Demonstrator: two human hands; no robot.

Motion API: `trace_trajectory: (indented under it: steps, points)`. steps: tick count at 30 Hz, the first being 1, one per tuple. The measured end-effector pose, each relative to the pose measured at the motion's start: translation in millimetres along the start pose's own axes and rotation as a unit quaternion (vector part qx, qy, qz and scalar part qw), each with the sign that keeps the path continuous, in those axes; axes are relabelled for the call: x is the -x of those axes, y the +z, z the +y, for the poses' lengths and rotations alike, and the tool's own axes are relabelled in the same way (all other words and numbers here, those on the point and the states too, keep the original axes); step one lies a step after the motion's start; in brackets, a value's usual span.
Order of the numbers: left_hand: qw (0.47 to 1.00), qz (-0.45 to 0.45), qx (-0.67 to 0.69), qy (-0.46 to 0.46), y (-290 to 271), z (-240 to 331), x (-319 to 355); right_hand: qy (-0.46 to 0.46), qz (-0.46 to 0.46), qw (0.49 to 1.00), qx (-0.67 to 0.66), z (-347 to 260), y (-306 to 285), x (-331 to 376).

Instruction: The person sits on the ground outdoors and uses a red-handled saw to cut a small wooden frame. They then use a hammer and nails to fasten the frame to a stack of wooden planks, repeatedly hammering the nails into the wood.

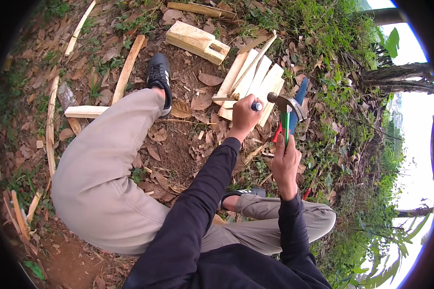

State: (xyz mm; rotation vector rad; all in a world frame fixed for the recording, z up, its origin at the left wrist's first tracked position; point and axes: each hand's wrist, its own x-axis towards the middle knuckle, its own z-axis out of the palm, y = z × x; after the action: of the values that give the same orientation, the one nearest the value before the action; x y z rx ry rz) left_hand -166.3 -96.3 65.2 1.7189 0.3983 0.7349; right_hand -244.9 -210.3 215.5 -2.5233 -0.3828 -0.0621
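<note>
My left hand (246, 117) is closed around a round handle (257, 106) with a dark blue end and a pale band; the rest of this tool is hidden. It is over the near end of several pale split wood boards (258, 79) lying side by side on the ground. In my right hand (285, 166), the fingers wrap the green shaft of a claw hammer (284, 105). The steel head is raised just to the right of my left hand. Behind the hammer lies a blue blade-like tool (301, 92), and a red part (278, 131) shows beside the shaft.
A pale wood block (197, 41) with a slot in one end lies beyond the boards. Long wood strips (128, 68) are scattered at left. My shoe (159, 79) rests on bare soil and dry leaves. A grassy slope and tree trunks (399, 78) stand at right.
</note>
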Motion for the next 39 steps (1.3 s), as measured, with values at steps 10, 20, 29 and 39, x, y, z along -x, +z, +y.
trace_trajectory:
  steps: [10, 20, 29, 39]
  points:
    - [0.998, -0.002, -0.022, -0.055, 17, 6, -30, 0.136, 0.034, 0.987, -0.082, 34, 25, 31]
    - [0.975, -0.124, -0.014, 0.186, 11, 10, 38, 0.190, 0.109, 0.956, -0.198, 45, 11, 45]
    - [0.996, 0.086, 0.018, 0.034, -10, 21, 7, 0.221, 0.146, 0.912, -0.312, 46, 0, 42]
    - [0.992, 0.007, -0.001, 0.130, 4, 23, 22, 0.219, 0.145, 0.917, -0.301, 44, 6, 41]
